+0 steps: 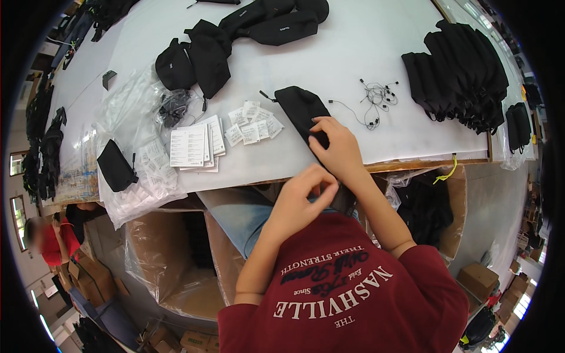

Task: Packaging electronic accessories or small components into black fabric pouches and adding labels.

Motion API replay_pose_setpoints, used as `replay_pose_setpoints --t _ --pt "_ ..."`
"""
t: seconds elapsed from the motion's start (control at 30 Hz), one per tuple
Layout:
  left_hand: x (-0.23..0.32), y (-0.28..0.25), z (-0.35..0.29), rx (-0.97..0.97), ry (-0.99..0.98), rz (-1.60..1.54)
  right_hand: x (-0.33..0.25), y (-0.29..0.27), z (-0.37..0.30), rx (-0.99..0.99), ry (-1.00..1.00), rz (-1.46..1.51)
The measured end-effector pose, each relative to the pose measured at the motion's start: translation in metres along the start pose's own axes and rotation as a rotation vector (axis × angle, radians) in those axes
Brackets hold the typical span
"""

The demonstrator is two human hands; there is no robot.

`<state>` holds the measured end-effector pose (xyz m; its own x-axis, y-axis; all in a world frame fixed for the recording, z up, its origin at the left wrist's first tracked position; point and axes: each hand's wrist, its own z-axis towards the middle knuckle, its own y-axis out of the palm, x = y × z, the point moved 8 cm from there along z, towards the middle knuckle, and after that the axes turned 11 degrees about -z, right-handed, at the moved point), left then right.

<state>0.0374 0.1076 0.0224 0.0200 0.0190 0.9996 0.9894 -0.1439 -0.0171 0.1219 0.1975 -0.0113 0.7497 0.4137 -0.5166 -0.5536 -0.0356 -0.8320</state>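
A slim black fabric pouch [299, 105] lies at the table's front edge, with a zipper pull sticking out at its far left end. My right hand [338, 147] grips the pouch's near part, fingers bent over it. Just in front of the table edge, my left hand [305, 197] is closed with thumb and fingertips together; whatever it may hold is too small or hidden. Left of the pouch lie several small white labels [255, 125] and a stack of printed white cards [191, 146]. To its right is a loose tangle of thin black tag cords [376, 97].
Black bags [282, 28] lie at the back, and black pouches [456, 76] are piled at the right. Another black pouch [116, 167] rests on clear plastic bags [141, 194] at the left. Below stand plastic-lined cartons [170, 259]. A person in red [56, 241] is far left.
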Motion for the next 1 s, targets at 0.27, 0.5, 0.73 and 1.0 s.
replay_pose_setpoints --t 0.27,0.5,0.73,1.0 --pt "0.038 -0.038 0.005 0.292 0.472 0.885 -0.033 -0.066 -0.015 -0.044 -0.046 0.209" --pt "0.039 -0.048 -0.009 0.255 0.535 0.822 -0.045 -0.078 -0.021 -0.068 0.002 0.302" --pt "0.033 -0.049 -0.016 0.240 0.544 0.740 -0.052 -0.075 -0.022 -0.083 -0.017 0.388" --pt "0.033 -0.047 -0.022 0.215 0.604 0.825 -0.059 -0.068 -0.025 -0.114 -0.085 0.379"
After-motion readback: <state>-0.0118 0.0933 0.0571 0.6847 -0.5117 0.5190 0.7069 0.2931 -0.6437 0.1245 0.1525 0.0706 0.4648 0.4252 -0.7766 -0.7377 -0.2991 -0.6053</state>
